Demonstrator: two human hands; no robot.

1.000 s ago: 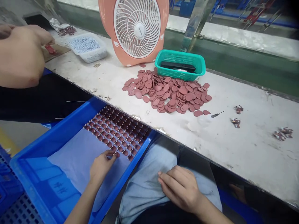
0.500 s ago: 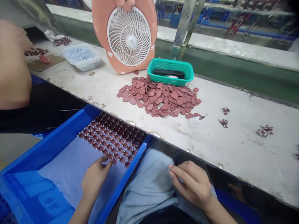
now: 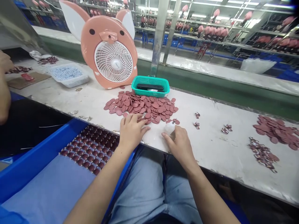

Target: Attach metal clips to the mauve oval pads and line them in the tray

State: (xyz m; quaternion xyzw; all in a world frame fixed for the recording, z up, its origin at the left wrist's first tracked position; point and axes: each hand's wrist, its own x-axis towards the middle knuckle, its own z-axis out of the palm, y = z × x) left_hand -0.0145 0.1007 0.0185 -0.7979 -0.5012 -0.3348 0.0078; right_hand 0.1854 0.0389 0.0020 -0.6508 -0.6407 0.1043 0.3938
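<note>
My left hand (image 3: pixel 131 132) lies palm down at the front edge of a pile of reddish-brown oval pieces (image 3: pixel 161 109) on the white table. Its fingers are apart, with the tips over the nearest pieces; nothing shows in its grasp. To the right of it, my right hand (image 3: pixel 182 145) has thumb and fingers around a small white bottle (image 3: pixel 169 127) with a dark, thin tip. Part of the bottle is hidden by the fingers. Below the table edge on the left, a blue tray (image 3: pixel 50 144) contains rows of small dark-red assembled pieces (image 3: pixel 93 149) on a pale sheet.
Behind the pile stand a green basket (image 3: pixel 149 93) with dark items and an orange animal-shaped fan (image 3: pixel 88 46). A white basket (image 3: pixel 74 81) of small bits is at left, near another person's arm (image 3: pixel 3 93). More ovals (image 3: pixel 275 129) and small parts (image 3: pixel 261 152) lie right.
My left hand has gone from the tray up to the pile on the table. The right hand has risen from my lap to the white bottle and closed around it. The view has tilted up.
</note>
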